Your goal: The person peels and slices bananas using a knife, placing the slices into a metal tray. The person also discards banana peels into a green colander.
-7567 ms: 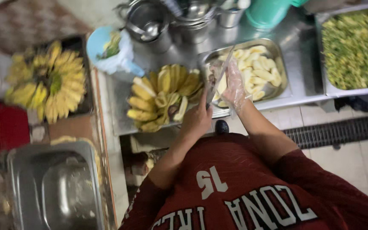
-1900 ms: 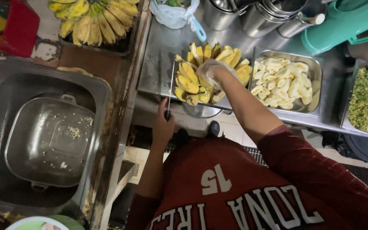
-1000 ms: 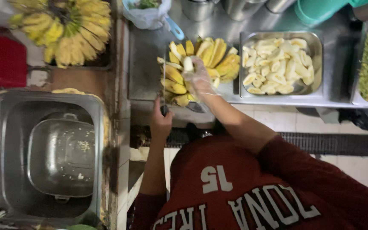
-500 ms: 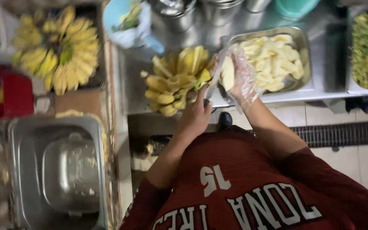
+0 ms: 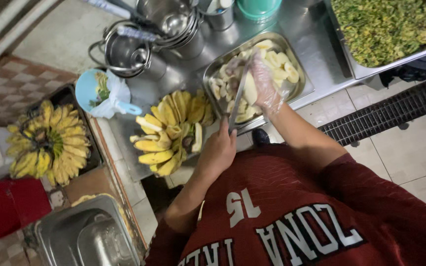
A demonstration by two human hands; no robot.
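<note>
Left hand (image 5: 219, 152): closed around knife (image 5: 238, 97), blade angled over tray (image 5: 292, 93).
Right hand (image 5: 262, 83): gloved, gripping peeled banana (image 5: 250, 89) above tray.
Technique: best cut slowly, blade clear of gloved fingers, slices dropping among tray's pieces.
Nearby: unpeeled bunch (image 5: 171, 133) just left.

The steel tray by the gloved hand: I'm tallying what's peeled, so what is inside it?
The steel tray holds pale peeled banana pieces. The gloved right hand and knife cover its middle.
</note>
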